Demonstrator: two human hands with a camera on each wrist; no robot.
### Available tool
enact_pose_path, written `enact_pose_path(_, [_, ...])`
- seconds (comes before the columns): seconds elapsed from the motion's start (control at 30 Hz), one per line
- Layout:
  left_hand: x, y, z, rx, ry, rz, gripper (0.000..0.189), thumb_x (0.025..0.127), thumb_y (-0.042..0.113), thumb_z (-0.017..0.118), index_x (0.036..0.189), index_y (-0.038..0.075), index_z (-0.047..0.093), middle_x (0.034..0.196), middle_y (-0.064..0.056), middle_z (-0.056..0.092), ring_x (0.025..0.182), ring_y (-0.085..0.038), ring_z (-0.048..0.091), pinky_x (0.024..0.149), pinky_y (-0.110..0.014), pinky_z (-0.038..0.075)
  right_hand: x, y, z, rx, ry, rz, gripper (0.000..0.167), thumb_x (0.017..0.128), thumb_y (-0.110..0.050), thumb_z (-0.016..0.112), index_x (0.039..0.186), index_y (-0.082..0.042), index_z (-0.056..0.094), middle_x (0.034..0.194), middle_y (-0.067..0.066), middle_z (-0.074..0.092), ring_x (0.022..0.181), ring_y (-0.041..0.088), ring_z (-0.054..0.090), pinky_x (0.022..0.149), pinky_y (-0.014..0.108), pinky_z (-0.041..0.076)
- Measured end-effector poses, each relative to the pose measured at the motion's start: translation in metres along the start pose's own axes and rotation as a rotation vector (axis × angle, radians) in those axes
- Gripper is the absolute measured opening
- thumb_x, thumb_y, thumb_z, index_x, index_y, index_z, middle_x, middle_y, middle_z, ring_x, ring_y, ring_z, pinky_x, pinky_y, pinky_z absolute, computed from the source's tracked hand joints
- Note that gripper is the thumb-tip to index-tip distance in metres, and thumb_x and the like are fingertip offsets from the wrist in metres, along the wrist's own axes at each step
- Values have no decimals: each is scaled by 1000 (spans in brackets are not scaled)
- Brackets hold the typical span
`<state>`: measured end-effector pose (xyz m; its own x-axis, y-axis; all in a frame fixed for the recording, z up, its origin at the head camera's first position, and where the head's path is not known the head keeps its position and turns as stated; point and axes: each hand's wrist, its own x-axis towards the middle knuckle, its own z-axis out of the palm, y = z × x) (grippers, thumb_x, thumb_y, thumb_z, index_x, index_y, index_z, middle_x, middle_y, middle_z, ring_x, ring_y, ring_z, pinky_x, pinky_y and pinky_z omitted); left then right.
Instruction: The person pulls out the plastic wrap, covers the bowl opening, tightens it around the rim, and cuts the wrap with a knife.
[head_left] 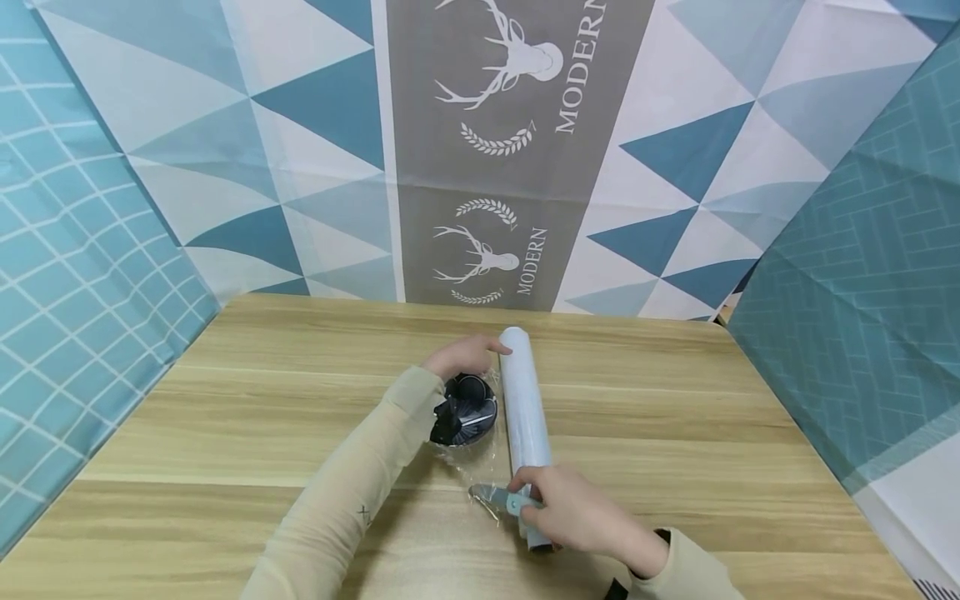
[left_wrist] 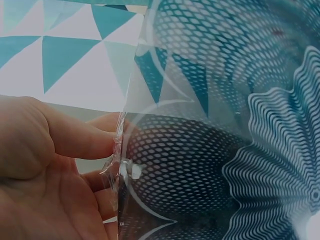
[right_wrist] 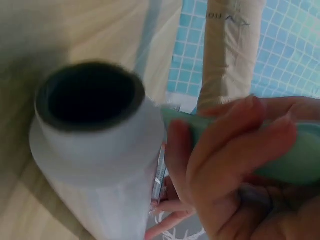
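My left hand (head_left: 467, 356) is beyond a black, pale-patterned round dish (head_left: 483, 414), beside the far end of a white roll of plastic wrap (head_left: 522, 400). In the left wrist view, thumb and fingers pinch the bunched edge of the clear film (left_wrist: 119, 142), and the dish's pattern shows large behind it. Film lies over the dish and extends towards me. My right hand (head_left: 573, 504) is at the roll's near end, gripping a knife (head_left: 491, 494) by its pale green handle (right_wrist: 295, 157). The blade points left, its tip at the film's near edge.
The roll lies lengthwise on the wooden table (head_left: 285, 400), with its hollow core (right_wrist: 90, 97) towards me. A patterned cloth (head_left: 322, 150) stands behind the table, and blue tiled sheets (head_left: 67, 275) flank both sides. My left sleeve (head_left: 352, 475) crosses left of the dish.
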<state>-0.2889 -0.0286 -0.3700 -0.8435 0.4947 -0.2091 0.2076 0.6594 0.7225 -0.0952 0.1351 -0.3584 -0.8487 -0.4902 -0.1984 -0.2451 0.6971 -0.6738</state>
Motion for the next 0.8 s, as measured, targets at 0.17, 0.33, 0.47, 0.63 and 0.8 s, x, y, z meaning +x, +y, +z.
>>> enact_pose_path(0.17, [1,0,0,2,-4,-20,61,74,-13,34,127,10,54,140,-10,40,49,-8,32,42,-16,28,-11,2,7,29,-3,-19,26,82,-7,55,107,-4,59,62,-7,51,38,4,44,34,21,37])
enact_pose_path(0.33, [6,-3,0,-5,-11,-42,62,73,-14,35,126,14,55,139,-7,42,51,-11,34,43,-19,31,-22,2,12,57,-13,-12,24,81,-9,57,105,-7,60,65,-7,52,40,3,44,36,20,39])
enact_pose_path(0.47, [11,-8,1,-10,-17,-28,64,72,-13,35,125,16,57,138,-6,43,48,-9,32,44,-19,32,-28,2,14,44,-17,5,22,80,-11,59,101,-12,62,68,-8,52,47,3,43,42,20,39])
enact_pose_path(0.63, [3,-2,1,-39,-14,-50,63,74,-15,35,127,13,54,140,-7,41,51,-9,32,43,-18,29,-30,4,16,59,-39,55,21,78,-12,60,100,-14,62,72,-6,53,57,5,44,48,21,38])
enact_pose_path(0.8, [-1,-1,1,-43,-12,-41,62,75,-15,33,129,11,52,138,-10,42,47,-7,30,42,-16,28,-32,8,19,44,-56,54,22,78,-12,62,100,-13,63,71,-7,54,57,4,45,48,20,38])
